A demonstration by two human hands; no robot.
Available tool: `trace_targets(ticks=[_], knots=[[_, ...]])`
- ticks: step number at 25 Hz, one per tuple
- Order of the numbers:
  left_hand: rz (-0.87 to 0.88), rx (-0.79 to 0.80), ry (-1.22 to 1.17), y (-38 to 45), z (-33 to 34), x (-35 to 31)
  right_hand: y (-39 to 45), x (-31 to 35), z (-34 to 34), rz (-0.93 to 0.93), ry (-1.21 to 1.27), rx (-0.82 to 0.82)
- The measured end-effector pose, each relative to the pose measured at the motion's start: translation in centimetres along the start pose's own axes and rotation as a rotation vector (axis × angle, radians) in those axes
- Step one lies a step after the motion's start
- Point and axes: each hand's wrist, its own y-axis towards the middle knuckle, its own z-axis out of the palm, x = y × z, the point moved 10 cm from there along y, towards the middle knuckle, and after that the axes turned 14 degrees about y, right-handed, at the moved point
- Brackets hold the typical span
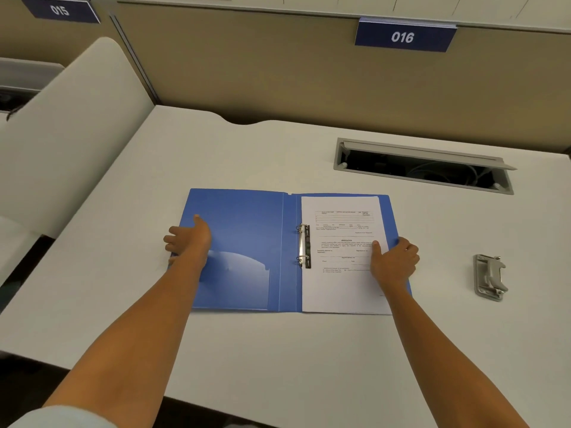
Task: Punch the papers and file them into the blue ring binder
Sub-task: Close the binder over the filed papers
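Binder [241, 242]: blue ring binder, lying open flat on the white desk [278, 350], spine running front to back, roughly centred before the person.
Left cover: bare blue inside face with a clear pocket at its lower part.
Ring mechanism [304, 246]: two metal rings just right of the spine, looking closed.
Papers [340, 282]: white printed sheets lying on the right cover, left edge at the rings; whether threaded on them cannot be told.
Left hand [188, 239]: at the outer left edge of the left cover, thumb lying on the blue inner face, fingers curled round the edge toward the underside, grasping the cover.
Right hand [394, 261]: at the right edge of the papers, thumb pressed on the printed page, fingers curled over the edge of sheets and right cover, grasping them together.
Hole punch [490, 278]: grey metal, standing on the desk well to the right of the binder, apart from both hands.
Cable tray [423, 166]: recessed grey slot in the desk behind the binder to the right, lid raised, cables dimly seen within.
Partition [278, 72]: tan panel behind the desk, bearing a navy label "016" [403, 37]; another label "015" [60, 10] at upper left.
Side divider [71, 125]: white rounded panel at the desk's left edge.
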Motion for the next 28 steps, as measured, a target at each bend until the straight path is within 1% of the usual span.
trace_targets(ticks=[4, 6, 10, 14, 16, 18, 21, 23, 24, 26, 28], knots=[[0.014, -0.081, 0.006, -1.8, -1.8, -1.6, -0.5, -0.1, 0.5, 0.006, -0.026, -0.023], [0.051, -0.112, 0.022, -2.8, -3.0, -2.9, -0.6, 0.0, 0.6, 0.011, -0.007, -0.027], [0.191, -0.153, 0.088, -5.8, -5.8, -6.3, -1.1, 0.0, 0.6, 0.008, -0.004, -0.027], [0.362, -0.222, 0.136, -10.0, -9.1, -9.6, -1.8, 0.2, 0.6, -0.036, 0.019, -0.014], [0.463, -0.228, 0.137, -12.2, -10.5, -11.3, -1.7, 0.2, 0.5, -0.031, 0.033, -0.014], [0.561, -0.158, 0.131, -14.3, -11.1, -12.8, -1.5, 0.0, 0.5, -0.017, 0.036, 0.001], [0.707, -0.04, 0.192, -17.5, -11.2, -14.8, -1.1, -0.1, 0.2, 0.028, 0.068, 0.024], [0.787, 0.013, 0.196, -19.6, -10.9, -15.7, -0.9, 0.5, -0.6, 0.044, 0.154, -0.011], [0.821, 0.057, 0.176, -20.7, -10.5, -16.0, -0.8, 1.1, -1.1, 0.024, 0.22, -0.029], [0.865, 0.195, 0.084, -22.7, -9.1, -16.5, -0.8, 3.3, -1.7, -0.063, 0.412, -0.009], [0.853, 0.391, -0.026, -24.4, -6.9, -17.0, -0.9, 5.9, -2.2, -0.112, 0.56, 0.073]])
